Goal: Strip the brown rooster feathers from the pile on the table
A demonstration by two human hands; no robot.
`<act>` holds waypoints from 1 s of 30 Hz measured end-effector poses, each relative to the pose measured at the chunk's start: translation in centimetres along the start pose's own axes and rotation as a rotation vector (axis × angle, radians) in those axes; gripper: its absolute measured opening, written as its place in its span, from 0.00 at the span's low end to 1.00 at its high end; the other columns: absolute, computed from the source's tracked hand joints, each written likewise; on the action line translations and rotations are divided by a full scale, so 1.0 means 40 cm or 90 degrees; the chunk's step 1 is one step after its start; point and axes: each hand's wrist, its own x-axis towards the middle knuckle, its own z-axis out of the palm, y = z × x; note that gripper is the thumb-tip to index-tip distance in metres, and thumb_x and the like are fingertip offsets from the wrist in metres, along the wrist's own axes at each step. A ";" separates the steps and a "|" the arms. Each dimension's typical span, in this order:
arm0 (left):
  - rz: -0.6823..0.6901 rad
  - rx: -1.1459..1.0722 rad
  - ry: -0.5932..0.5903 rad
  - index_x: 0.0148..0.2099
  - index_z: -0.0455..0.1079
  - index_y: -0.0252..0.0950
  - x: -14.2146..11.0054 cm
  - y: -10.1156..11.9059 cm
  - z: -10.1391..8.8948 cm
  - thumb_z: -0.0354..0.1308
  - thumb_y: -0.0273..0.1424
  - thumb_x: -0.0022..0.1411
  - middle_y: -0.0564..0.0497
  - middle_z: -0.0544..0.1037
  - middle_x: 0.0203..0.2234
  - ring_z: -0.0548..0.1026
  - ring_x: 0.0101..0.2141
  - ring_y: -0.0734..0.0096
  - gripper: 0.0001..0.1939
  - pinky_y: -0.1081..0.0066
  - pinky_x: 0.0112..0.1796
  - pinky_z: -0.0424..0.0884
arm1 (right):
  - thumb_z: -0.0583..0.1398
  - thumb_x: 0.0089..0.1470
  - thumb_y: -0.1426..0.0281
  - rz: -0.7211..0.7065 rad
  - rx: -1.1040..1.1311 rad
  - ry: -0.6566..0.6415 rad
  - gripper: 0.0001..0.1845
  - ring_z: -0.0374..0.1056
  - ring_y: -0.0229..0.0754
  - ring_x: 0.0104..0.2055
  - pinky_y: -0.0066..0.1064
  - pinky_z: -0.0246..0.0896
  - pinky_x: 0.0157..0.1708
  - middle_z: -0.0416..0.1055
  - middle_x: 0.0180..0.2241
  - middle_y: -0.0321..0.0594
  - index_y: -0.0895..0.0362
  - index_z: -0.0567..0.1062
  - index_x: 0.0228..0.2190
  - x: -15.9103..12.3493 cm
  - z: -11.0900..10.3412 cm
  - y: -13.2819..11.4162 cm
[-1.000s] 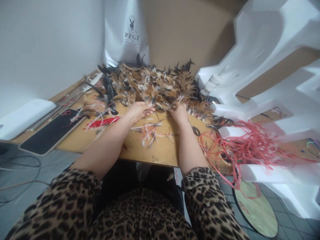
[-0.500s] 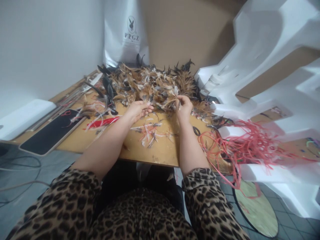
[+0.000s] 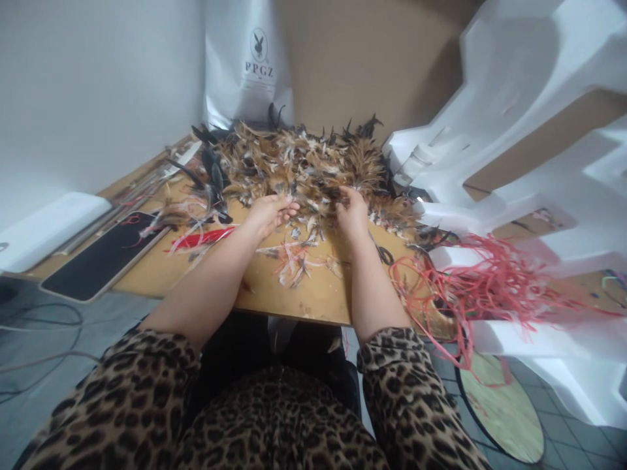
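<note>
A wide heap of brown, white and black feathers [image 3: 274, 153] covers the back of the wooden table [image 3: 274, 303]. At the heap's front edge my left hand [image 3: 273, 214] is closed, its thumb pressed to the fingers on what look like small feathers; their ends are mostly hidden. My right hand [image 3: 353, 214] reaches into the front right of the heap, thumb and fingers apart, nothing visibly held between them. Loose feather scraps with pale and pink strips [image 3: 294, 264] lie between my forearms. A red bundle of strips [image 3: 203, 239] rests left of my left forearm.
A phone-like black slab [image 3: 98, 258] and a white box [image 3: 53, 228] lie on the left. Tangled pink ribbons [image 3: 490, 281] spread over white foam pieces [image 3: 519, 339] at right. Black scissors handles [image 3: 385, 255] show beside my right forearm. A white bag [image 3: 249, 85] stands behind.
My right hand has shifted slightly left, and its pinched fingers have come apart over the feathers. My left hand stays almost in place. More feather bits show below the heap between the hands.
</note>
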 end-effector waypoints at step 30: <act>-0.060 0.030 -0.074 0.33 0.71 0.25 -0.012 -0.006 0.011 0.59 0.22 0.55 0.45 0.77 0.23 0.73 0.20 0.79 0.03 0.82 0.20 0.66 | 0.63 0.36 0.66 0.312 0.495 -0.278 0.09 0.51 0.28 0.13 0.21 0.42 0.13 0.61 0.12 0.30 0.60 0.70 0.20 -0.019 -0.022 -0.097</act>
